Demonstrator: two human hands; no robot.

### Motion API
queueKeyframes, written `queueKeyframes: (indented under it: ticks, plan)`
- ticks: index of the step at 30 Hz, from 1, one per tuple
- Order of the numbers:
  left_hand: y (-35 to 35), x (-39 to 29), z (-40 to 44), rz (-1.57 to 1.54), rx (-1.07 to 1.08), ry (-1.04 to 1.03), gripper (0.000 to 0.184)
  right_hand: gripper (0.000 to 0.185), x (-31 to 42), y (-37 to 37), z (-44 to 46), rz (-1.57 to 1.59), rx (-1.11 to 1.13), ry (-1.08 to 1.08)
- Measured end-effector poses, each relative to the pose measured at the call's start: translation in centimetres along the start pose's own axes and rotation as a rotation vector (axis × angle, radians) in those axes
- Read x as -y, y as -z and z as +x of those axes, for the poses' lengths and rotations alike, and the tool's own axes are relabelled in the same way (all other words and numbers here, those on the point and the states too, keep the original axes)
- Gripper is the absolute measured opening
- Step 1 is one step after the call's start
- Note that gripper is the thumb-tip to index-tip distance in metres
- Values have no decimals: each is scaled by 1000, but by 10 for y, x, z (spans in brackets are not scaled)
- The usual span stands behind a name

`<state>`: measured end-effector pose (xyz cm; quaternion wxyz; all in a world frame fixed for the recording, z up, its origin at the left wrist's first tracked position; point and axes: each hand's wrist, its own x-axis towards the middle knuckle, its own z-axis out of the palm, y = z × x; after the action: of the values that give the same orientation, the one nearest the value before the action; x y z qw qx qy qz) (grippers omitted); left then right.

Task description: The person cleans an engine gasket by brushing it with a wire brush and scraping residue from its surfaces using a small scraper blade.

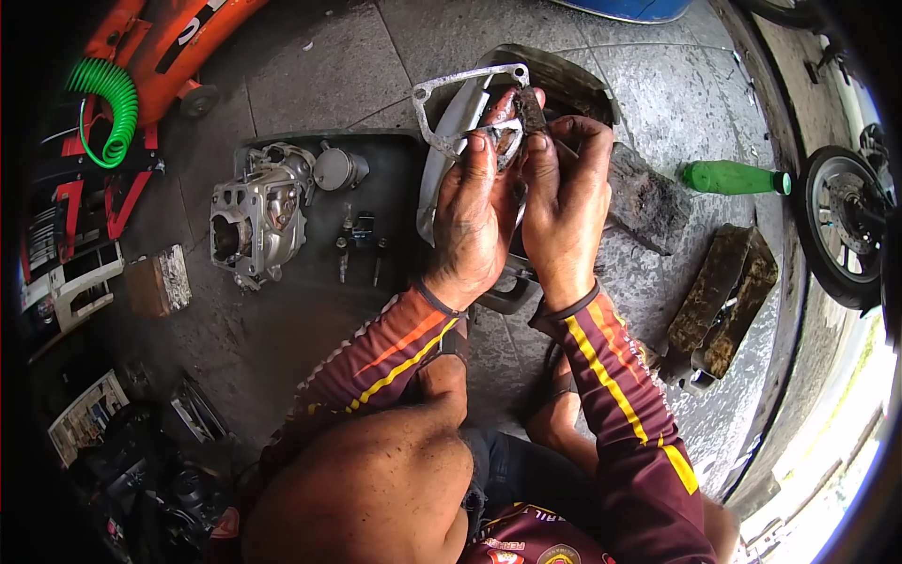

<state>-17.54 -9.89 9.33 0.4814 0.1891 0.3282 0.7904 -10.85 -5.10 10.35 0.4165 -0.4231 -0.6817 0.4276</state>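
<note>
Above a dark tray, my left hand (470,211) is closed around a thin light-metal frame (425,115) with bolt holes at its corners, like a flange or gasket. My right hand (568,202) pinches a dark, grimy piece (532,113) against it; whether this is a rag or a scraper I cannot make out. Both thumbs are close together and the fingers are blackened. Behind my hands is a pale, curved metal part (434,188), partly hidden. In the dark tray (395,150) to the left lie an engine cylinder head (263,216), a piston (340,167) and small metal parts.
A green bottle (733,178) lies on the tiled floor to the right, near a wheel (841,226). Closer in are a dirty dark block (648,197) and a grimy brown tray-like part (722,301). An orange machine (174,47) with a coiled green hose (117,113) stands left.
</note>
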Motion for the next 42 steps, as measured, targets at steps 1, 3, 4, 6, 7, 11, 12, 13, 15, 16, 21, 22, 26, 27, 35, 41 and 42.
queueKeyframes:
  ticks: [1,3,4,6,7,11,12,13,15,16,21,22,26,27,35,41,42]
  plan:
    - [0,-1,-1,-11,-6,2,58,19,1,-1,-2,10,15,-22]
    - [-1,-1,0,-2,-15,-9,56,20,2,-2,-3,6,22,-24]
    - [-1,-2,0,-2,-16,-9,56,20,3,-2,-4,-3,29,-26]
    - [-1,-5,0,-5,-33,27,58,20,8,-1,-5,-24,66,-22]
    - [0,-6,0,10,-31,13,56,20,11,-1,-6,-45,101,-18]
    - [-1,-6,2,21,-22,-13,56,20,9,1,-4,-5,111,-4]
    - [-1,-6,3,1,-21,-21,56,20,7,3,0,3,94,-30]
    - [-1,-5,3,-21,-19,-27,56,20,7,4,4,70,53,-48]
    - [-1,-8,3,-38,-20,6,57,19,8,6,-2,6,98,-10]
    - [-2,-10,3,-53,-22,41,58,18,7,7,-6,-56,142,24]
    - [-1,-10,4,-11,-39,29,57,23,10,14,4,-29,127,-62]
    - [-2,-11,4,-12,-37,28,57,23,7,12,-1,-30,125,-61]
    - [-3,-11,4,-140,-53,86,58,25,0,7,-7,-52,144,108]
    - [-1,-9,5,-83,-41,46,59,25,-1,8,-2,-15,120,63]
    - [-1,-6,3,-103,29,85,68,22,-1,4,-6,117,87,-122]
    - [5,-11,7,-98,57,143,67,20,-7,1,2,149,15,-75]
    - [8,-12,6,-98,54,144,67,20,-5,4,3,179,43,-111]
